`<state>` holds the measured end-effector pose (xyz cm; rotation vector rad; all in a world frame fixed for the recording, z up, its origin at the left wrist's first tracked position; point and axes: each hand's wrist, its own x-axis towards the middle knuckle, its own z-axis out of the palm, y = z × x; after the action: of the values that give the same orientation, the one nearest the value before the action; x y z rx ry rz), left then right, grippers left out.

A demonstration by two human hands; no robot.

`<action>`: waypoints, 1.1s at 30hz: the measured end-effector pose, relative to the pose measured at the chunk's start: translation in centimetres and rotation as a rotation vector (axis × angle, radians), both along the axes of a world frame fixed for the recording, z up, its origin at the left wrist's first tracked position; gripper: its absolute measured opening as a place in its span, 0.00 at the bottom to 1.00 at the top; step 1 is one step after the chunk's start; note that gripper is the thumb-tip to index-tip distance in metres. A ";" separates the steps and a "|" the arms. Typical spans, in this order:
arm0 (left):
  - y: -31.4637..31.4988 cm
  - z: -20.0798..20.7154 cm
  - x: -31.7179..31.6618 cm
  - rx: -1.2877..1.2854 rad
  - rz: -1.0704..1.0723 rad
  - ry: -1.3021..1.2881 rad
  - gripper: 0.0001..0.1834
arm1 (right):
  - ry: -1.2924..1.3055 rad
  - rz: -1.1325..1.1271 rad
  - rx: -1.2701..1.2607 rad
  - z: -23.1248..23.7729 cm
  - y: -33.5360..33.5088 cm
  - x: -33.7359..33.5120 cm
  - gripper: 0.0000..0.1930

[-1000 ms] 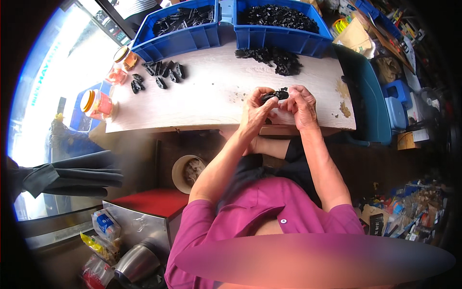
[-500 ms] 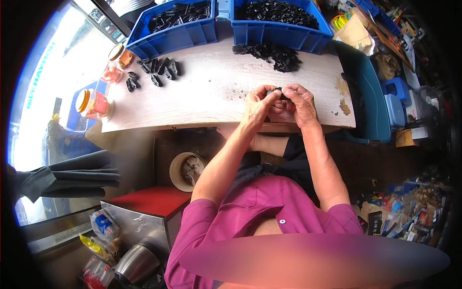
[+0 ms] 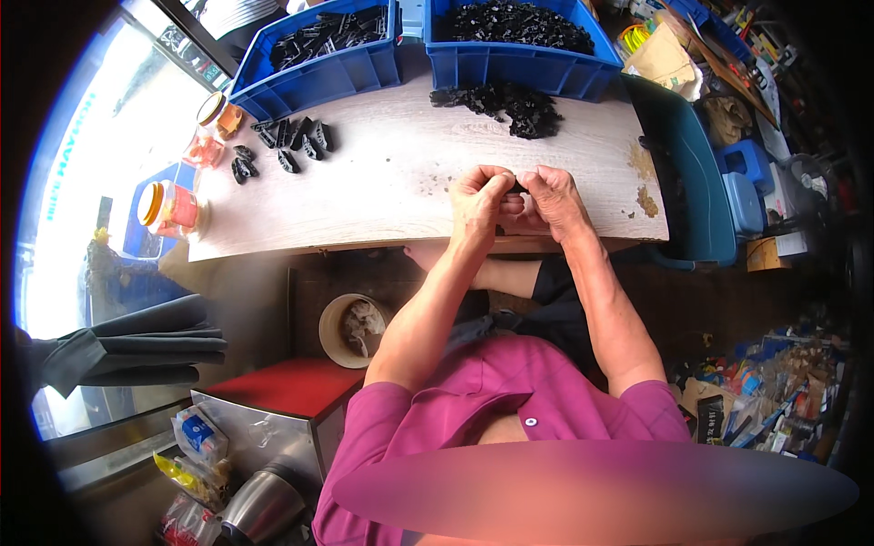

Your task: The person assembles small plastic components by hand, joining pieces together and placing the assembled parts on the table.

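Observation:
Close together over the table's front edge, my left hand (image 3: 481, 196) and my right hand (image 3: 553, 198) pinch a small black part (image 3: 517, 187) between them. My fingers cover most of it, so its exact shape is hidden. Just beyond my hands a heap of small black pieces (image 3: 533, 116) lies on the pale wooden table (image 3: 364, 196). To the left, several black curved parts (image 3: 289, 146) are set out loosely on the tabletop.
Two blue bins (image 3: 319, 84) (image 3: 523, 62) full of black parts stand along the back. Jars with orange lids (image 3: 168, 209) are at the left edge. A teal tub (image 3: 696, 196) adjoins the table's right end. Below are a pail (image 3: 332, 332) and a red-topped cabinet (image 3: 287, 391).
My hands have shifted slightly and my fingers have closed further over the black part, which shows less now. The view has moved a little; the table's things stay put.

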<state>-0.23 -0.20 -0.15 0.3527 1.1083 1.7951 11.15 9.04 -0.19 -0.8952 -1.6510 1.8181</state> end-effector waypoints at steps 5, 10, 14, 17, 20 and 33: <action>0.2 0.0 -0.3 -0.008 -0.060 0.031 0.06 | 0.061 -0.031 0.030 -0.9 0.1 0.0 0.16; 1.5 -0.7 -2.9 0.015 -0.067 0.519 0.17 | 0.179 -0.137 -0.146 0.1 0.2 0.5 0.12; 6.1 -2.5 -11.5 -0.369 0.552 1.571 0.11 | 0.268 -0.355 -0.313 0.6 1.9 1.8 0.13; 7.1 -2.5 -15.0 -0.440 0.447 1.795 0.12 | 0.307 -0.594 -0.307 1.4 5.8 4.6 0.22; 7.9 -2.9 -15.1 -0.430 0.314 1.919 0.15 | 0.236 -0.941 -0.265 2.9 9.5 7.3 0.24; 8.7 -2.5 -13.9 -0.369 0.305 1.844 0.10 | 0.108 -0.661 -0.221 0.4 7.1 4.6 0.11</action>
<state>-14.08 8.49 -2.67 1.8471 2.7140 1.0589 15.72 16.10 0.18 -1.2324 -0.9329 1.5502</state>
